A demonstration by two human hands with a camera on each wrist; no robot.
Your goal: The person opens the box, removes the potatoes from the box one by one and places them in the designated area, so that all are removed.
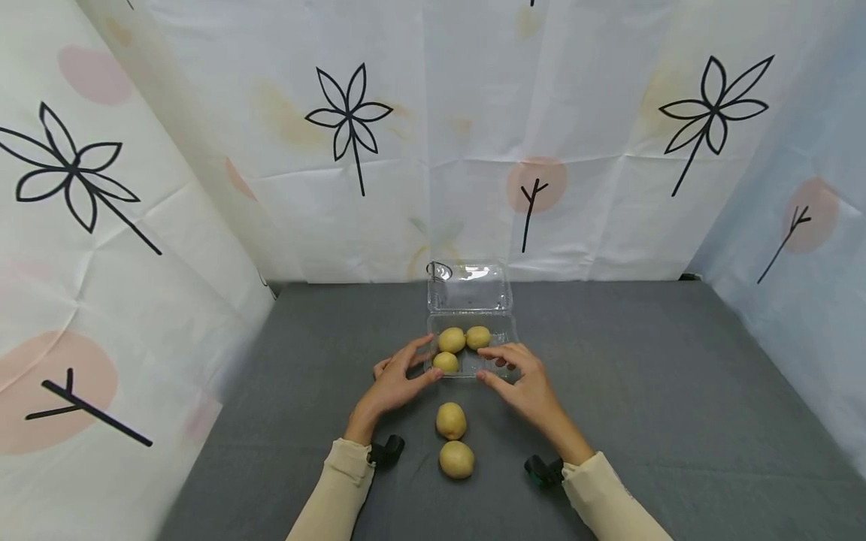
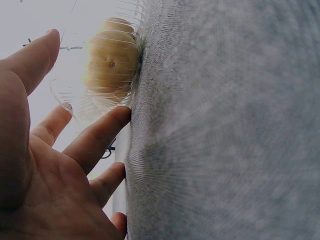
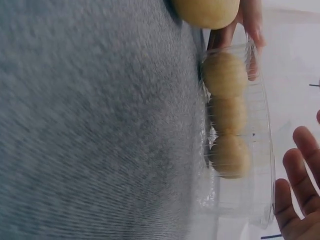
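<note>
A clear plastic clamshell box (image 1: 504,327) stands on the cloth, its lid (image 1: 467,293) tipped back. Inside sit three round, yellow-tan, potato-like pieces, one at the front left (image 1: 446,363), one behind it (image 1: 451,340) and one further right (image 1: 478,337). My left hand (image 1: 398,383) is beside the box's left front corner, fingers spread, lower fingertips against the cloth in the left wrist view. At the right front corner is my right hand (image 1: 524,378), its fingers loosely bent and the thumb apart, holding nothing. The right wrist view shows those fingers (image 3: 284,202) close to the rim.
Two more yellow-tan pieces lie on the cloth between my forearms, one nearer the box (image 1: 451,421) and one closer to me (image 1: 456,460). Grey cloth (image 1: 643,398) covers the table. White patterned curtains (image 1: 460,128) hang behind and at both sides.
</note>
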